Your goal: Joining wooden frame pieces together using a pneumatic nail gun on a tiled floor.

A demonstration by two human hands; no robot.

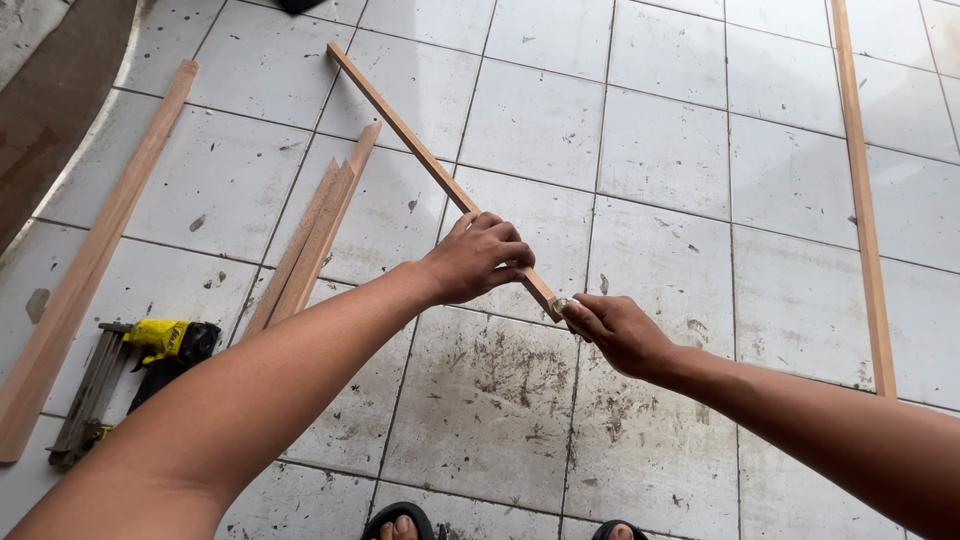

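On the far left I see a long flat board (85, 270) on the tiled floor (660, 150), and just beside its near end a yellow and black nail gun (140, 365). Next come a few short wood strips (315, 235) lying together. Then my left hand (478, 260) — its fingers are wrapped tight around a thin wooden stick (400, 125). The stick is light brown, straight and narrow. It is held above the floor, and its long line runs from far left to near right. My right hand (618, 335) pinches the near end with fingers pressed together. Another long strip (862, 200) lies on the right.
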